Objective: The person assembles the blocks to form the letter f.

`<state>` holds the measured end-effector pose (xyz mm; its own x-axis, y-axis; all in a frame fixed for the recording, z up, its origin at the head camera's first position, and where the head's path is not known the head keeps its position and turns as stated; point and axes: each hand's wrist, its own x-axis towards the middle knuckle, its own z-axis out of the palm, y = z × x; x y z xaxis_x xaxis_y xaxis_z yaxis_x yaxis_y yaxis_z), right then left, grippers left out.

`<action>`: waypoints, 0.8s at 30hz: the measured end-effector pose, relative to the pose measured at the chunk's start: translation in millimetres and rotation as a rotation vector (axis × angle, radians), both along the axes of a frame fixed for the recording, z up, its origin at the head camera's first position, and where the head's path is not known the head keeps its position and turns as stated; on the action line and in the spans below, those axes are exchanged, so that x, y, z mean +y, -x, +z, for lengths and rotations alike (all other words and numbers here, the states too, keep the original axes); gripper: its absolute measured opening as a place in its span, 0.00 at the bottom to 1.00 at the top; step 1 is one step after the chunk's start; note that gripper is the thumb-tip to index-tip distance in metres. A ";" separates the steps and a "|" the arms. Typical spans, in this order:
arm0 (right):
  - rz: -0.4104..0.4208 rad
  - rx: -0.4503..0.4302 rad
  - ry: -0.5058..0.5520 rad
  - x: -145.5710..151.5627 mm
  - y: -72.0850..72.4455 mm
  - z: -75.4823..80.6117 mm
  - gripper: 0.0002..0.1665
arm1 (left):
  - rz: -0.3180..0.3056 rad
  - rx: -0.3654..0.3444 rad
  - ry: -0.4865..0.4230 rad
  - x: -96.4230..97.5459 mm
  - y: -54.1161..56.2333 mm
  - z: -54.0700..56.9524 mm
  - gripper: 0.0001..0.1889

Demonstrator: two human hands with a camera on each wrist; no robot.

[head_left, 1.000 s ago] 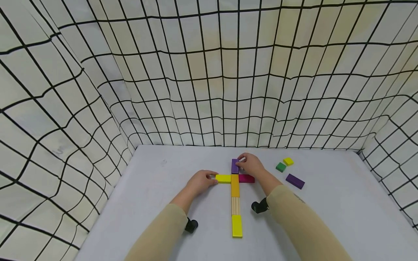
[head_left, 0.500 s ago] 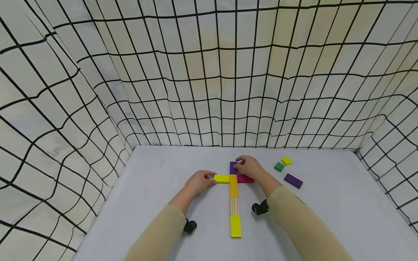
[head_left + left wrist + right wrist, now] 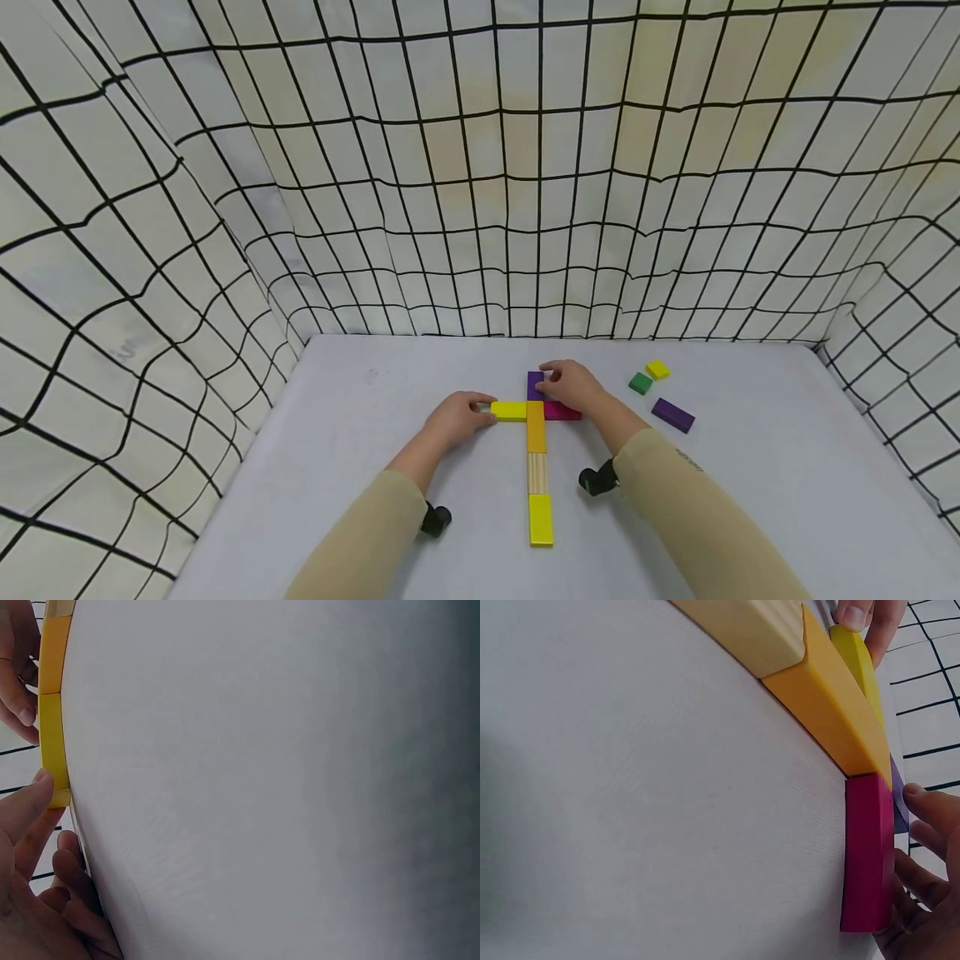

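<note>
Coloured blocks form a cross on the white table (image 3: 337,467). My left hand (image 3: 456,419) pinches the outer end of the yellow block (image 3: 510,412), the cross's left arm, between thumb and fingers. At the top, my right hand (image 3: 573,385) holds a purple block (image 3: 535,386) by its right side and far end. That purple block meets the orange block (image 3: 536,427) at the junction. A magenta block (image 3: 868,855) makes the right arm, partly below my right hand in the head view. Below the orange one come a ridged pale wood block (image 3: 537,473) and another yellow block (image 3: 541,520).
Right of the cross lie a small green block (image 3: 641,383), a small yellow block (image 3: 657,369) and a loose purple block (image 3: 673,415). Black netting (image 3: 517,208) over pale sheeting stands behind the table and along both sides.
My right hand has drawn the purple block slightly nearer, against the orange block, and its fingers have slid a little toward me. The left hand keeps its place on the yellow block.
</note>
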<state>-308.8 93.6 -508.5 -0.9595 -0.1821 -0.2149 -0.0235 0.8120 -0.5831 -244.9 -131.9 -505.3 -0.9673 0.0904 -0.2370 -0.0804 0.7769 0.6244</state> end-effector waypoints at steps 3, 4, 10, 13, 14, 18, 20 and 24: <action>-0.001 0.001 0.014 2.3 -2.6 2.8 0.29 | -0.001 0.000 0.003 0.7 0.5 0.7 0.18; -0.001 0.003 0.020 3.3 -3.9 4.3 0.29 | -0.001 -0.002 0.005 0.9 0.8 0.9 0.18; 0.006 0.050 0.040 13.3 -13.3 15.2 0.26 | -0.010 -0.008 0.002 1.9 0.6 3.6 0.18; 0.012 0.077 0.043 21.9 -17.0 18.9 0.25 | -0.015 -0.013 -0.006 1.8 0.0 3.4 0.18; 0.015 0.088 0.043 25.1 -18.1 20.3 0.24 | -0.014 -0.015 -0.006 1.5 0.0 2.9 0.18; 0.028 0.113 0.047 39.5 -22.8 28.5 0.24 | -0.014 -0.018 -0.010 0.5 0.7 1.2 0.19; 0.032 0.120 0.050 47.6 -25.3 33.0 0.24 | -0.025 -0.014 -0.011 0.2 1.2 0.7 0.19; 0.036 0.132 0.053 66.2 -30.5 38.7 0.24 | -0.050 -0.014 -0.024 -0.9 0.6 2.3 0.20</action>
<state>-278.3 159.9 -469.8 -0.9715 -0.2246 -0.0760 -0.1317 0.7774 -0.6150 -245.6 -132.8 -503.0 -0.9579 0.1443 -0.2480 -0.0509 0.7652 0.6418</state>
